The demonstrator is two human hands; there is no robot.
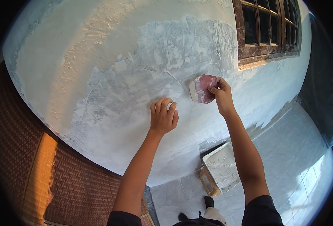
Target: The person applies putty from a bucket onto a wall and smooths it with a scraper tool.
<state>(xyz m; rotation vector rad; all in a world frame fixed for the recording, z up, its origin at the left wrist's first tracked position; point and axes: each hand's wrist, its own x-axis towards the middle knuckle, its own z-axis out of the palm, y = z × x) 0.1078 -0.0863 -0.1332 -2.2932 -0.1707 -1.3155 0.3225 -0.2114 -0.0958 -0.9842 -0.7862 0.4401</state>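
My right hand [223,97] grips a reddish plastic putty spreader [206,88] by its right side, thumb on the near face. White putty covers the spreader's left edge and smears its face. It is held up at the wall [136,90]; whether it touches the surface I cannot tell. To its left, my left hand [164,116] is raised close to the wall with loosely bent fingers, thumb apart, and nothing in it. Behind both hands the wall carries patchy grey-white putty with rough streaks and flakes.
A tray of white putty [222,165] rests on a cream stool [208,182] on the grey tiled floor [279,150], near my feet. A brown wooden window [264,30] is set in the wall at upper right. Brown woven matting [83,184] borders the wall on the left.
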